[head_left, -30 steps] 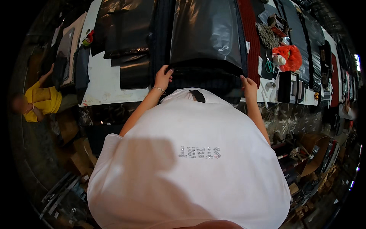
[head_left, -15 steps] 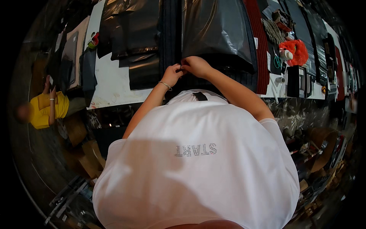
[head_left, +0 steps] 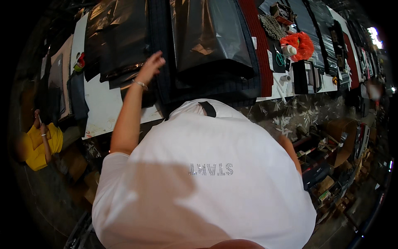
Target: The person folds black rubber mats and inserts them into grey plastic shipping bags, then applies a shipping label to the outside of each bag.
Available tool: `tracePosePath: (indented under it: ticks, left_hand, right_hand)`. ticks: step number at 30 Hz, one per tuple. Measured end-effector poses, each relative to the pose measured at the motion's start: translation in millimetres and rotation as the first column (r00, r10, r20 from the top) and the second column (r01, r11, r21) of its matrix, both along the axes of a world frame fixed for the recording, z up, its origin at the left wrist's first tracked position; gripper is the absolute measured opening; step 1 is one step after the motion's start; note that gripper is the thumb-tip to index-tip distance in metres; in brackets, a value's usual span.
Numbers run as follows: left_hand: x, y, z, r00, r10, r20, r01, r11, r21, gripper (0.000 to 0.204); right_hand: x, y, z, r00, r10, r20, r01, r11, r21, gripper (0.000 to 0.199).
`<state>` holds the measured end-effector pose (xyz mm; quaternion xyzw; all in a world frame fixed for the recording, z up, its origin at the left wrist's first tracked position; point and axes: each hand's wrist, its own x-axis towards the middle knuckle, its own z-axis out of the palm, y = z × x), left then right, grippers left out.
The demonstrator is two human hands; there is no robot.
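Note:
My left hand [head_left: 151,69], a bracelet at its wrist, reaches over the table with nothing visible in it. Its fingers are loosely stretched and a little blurred. Below it lie the dark blue ribbed cloth [head_left: 161,83] and the edge of a stack of black plastic bags [head_left: 124,52]. To its right, a large glossy black plastic bag [head_left: 211,39] rests on the same cloth, its near end slightly raised. Of my right arm only a part shows beside my white shirt; the hand is out of sight.
Right of the bag lie dark red ribbed cloth [head_left: 257,50], teal scissors [head_left: 280,59], an orange-red plastic bag [head_left: 302,46] and a white bottle [head_left: 289,50]. A tape dispenser [head_left: 79,62] sits at the left. A person in yellow [head_left: 43,141] is at far left; cardboard boxes [head_left: 338,143] stand lower right.
My hands, together at the bag's near edge before, have parted. The left moved up and left; the right dropped out of view on the right. The view has shifted rightward.

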<state>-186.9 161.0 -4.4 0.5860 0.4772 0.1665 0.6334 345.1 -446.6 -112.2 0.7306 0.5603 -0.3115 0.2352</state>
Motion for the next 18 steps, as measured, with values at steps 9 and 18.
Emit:
tracePosePath:
  ticks: [9,18]
  left_hand:
    - [186,83,55,0.952,-0.140,-0.273,0.303,0.287,0.909,0.050]
    - [211,-27,26,0.588,0.017,-0.809,0.807,0.063,0.587,0.069]
  right_hand:
    - [-48,96,-3,0.968,-0.241,-0.074,0.241,0.970,-0.015,0.020]
    - [-70,279,104,0.772,-0.534,-0.344,0.634,0.623,0.457,0.030]
